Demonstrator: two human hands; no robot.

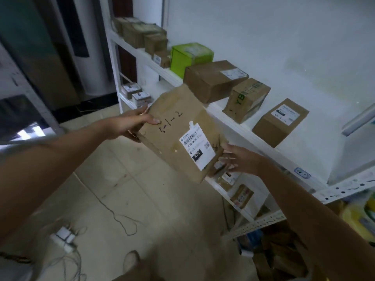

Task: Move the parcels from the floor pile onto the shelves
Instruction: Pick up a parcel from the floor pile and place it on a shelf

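Observation:
A flat brown cardboard parcel (178, 130) with handwritten "5-1-2" and a white shipping label hangs tilted in front of the white shelf unit (239, 126). My left hand (132, 122) grips its upper left edge, thumb on top. At the parcel's lower right corner is my right hand (239, 159), fingers spread and touching or just off the box. Brown parcels in the floor pile (284, 250) lie at the lower right, partly hidden by my right arm.
The upper shelf holds a green box (188, 55), several brown boxes (213, 80) and a labelled box (281, 121). Small parcels (241, 195) sit on the lower shelf. A power strip with cables (65, 238) lies on the tiled floor at lower left.

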